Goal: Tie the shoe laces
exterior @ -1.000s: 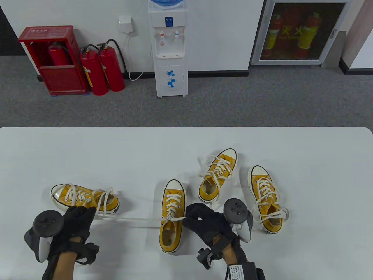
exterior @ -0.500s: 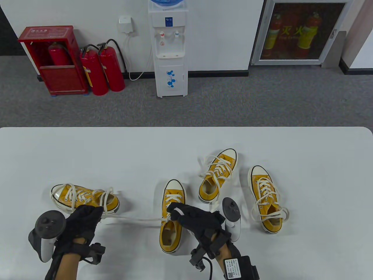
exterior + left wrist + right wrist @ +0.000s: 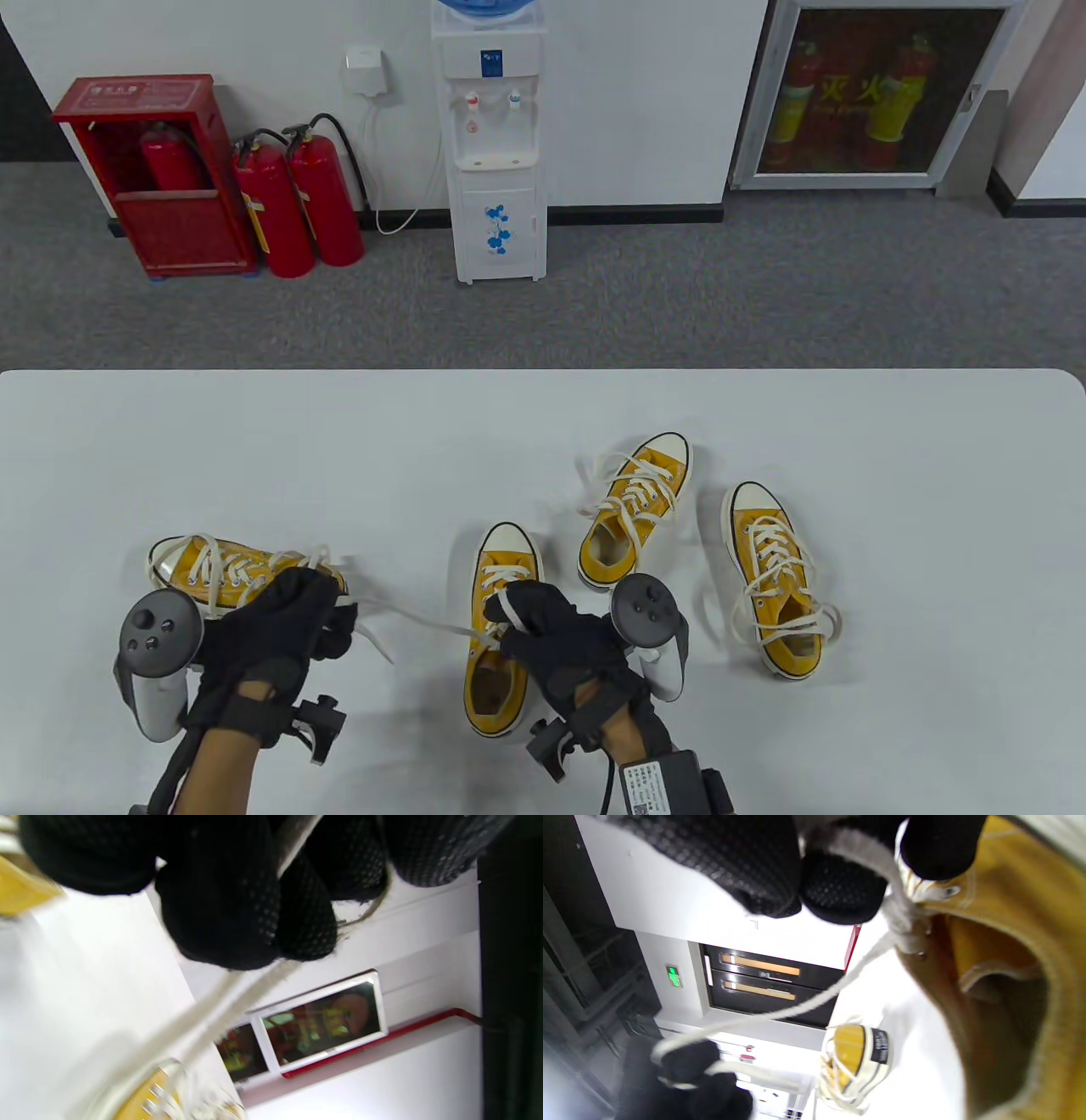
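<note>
Bright and even in the table view, lit from overhead, pretty sharp all over. Only soft, pale shadows under the shoes on the white bench (image 3: 254, 441). Slight smear on the lace (image 3: 424, 624) and around the left hand (image 3: 271, 649). Bit of bowing at the frame edges. Way rougher in the left wrist view: heavy blur, lace and shoe just streaks, bench blown out white. Sharper up close in the right wrist view, soft and dim toward the back left corner.

Table view high, looking down, wrist views close, tilted, sharing centre shoe (image 3: 501, 628)
</note>
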A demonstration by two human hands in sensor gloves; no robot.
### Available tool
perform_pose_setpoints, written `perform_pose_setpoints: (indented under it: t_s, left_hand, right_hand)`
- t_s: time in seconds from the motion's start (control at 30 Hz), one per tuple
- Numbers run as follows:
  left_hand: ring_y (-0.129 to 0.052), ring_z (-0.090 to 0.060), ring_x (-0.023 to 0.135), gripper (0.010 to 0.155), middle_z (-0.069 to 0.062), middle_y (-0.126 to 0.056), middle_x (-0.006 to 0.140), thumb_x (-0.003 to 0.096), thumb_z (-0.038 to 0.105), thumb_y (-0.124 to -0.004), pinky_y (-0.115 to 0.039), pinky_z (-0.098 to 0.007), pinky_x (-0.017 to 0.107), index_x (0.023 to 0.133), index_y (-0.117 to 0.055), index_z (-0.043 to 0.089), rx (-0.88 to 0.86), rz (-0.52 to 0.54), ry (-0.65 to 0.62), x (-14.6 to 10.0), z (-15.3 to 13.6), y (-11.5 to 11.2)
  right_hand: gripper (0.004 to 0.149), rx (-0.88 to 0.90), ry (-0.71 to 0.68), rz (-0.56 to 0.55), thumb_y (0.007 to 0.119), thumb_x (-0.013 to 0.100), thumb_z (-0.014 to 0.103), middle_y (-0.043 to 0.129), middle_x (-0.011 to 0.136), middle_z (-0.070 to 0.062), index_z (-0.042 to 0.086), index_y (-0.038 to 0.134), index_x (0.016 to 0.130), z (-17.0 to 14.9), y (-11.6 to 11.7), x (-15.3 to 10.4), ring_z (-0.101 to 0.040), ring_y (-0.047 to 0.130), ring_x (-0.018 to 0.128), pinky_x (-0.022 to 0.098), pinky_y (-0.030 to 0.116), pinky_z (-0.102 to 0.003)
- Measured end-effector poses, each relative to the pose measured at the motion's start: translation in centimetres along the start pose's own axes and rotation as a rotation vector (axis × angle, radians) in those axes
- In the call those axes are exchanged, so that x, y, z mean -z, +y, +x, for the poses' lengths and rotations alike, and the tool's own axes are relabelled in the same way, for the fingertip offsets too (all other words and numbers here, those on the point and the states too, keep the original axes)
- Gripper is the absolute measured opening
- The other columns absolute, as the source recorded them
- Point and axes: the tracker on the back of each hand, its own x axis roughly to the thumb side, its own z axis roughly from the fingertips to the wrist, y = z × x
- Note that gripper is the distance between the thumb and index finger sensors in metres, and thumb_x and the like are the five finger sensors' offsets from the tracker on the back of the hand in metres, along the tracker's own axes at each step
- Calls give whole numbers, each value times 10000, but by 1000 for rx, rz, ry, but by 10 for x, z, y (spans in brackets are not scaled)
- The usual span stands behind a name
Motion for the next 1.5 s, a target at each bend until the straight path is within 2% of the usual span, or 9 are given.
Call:
perform_pose_setpoints:
  t_s: [0.17,0.3,0.37,0.6,0.77,0.97,1.13,1.4,1.5]
  left_hand:
    - [-1084,-248,387,382,-19,-1074,708,445,578,-776,-876,-501,394,671,-888,292,-77,-101,-69,6,21,-23]
    - [-1037,-300,555,363,-20,-1039,811,448,561,-799,-807,-554,507,675,-896,295,-57,-177,-114,10,37,-39]
    - [-1032,-292,577,357,-5,-1042,817,449,568,-799,-801,-552,526,674,-900,310,-24,-189,-131,12,41,-45]
    - [-1016,-305,625,353,-12,-1042,830,448,552,-807,-754,-583,576,681,-906,306,-115,-278,-135,17,51,-69]
    - [-980,-316,702,380,-26,-1008,867,461,528,-793,-688,-617,640,738,-870,281,-182,-334,-119,23,56,-81]
    - [-933,-327,778,392,-39,-941,943,477,458,-783,-646,-628,673,814,-817,260,-108,-258,-70,36,52,-81]
    - [-916,-330,801,402,-37,-911,970,481,441,-786,-635,-628,684,840,-793,259,40,-180,-5,51,37,-78]
    - [-937,-345,754,406,-43,-946,929,470,441,-809,-652,-629,668,829,-819,253,166,-111,110,72,7,-86]
    - [-955,-338,716,406,-41,-969,894,464,447,-826,-668,-627,653,820,-838,253,278,-76,129,75,-3,-87]
  right_hand:
    - [514,-97,-6,-20,835,426,207,519,1035,-114,84,732,914,3,3,1,-192,877,572,595,675,-539]
    - [527,-131,5,-12,835,425,194,485,1042,-107,84,716,926,4,5,4,-191,856,561,593,665,-529]
    - [539,-147,2,-18,840,419,193,480,1039,-107,81,711,930,5,6,5,-185,849,551,591,663,-525]
    - [576,-237,-19,11,852,404,179,450,1043,-95,88,692,951,11,14,5,-183,821,548,612,629,-531]
    - [579,-318,-38,48,853,395,168,459,1032,-79,110,708,953,13,19,4,-176,809,531,621,616,-534]
    - [514,-392,-98,65,842,381,138,557,989,-59,153,816,894,20,22,2,-191,808,519,630,595,-553]
    - [479,-393,-125,89,811,374,99,576,979,-38,207,895,833,22,25,1,-217,791,556,650,550,-573]
    - [473,-333,-157,98,790,365,58,628,953,-16,265,964,753,21,23,1,-231,776,586,668,490,-597]
    - [470,-268,-159,85,794,362,59,626,954,-16,287,984,726,20,20,1,-228,784,580,665,495,-600]
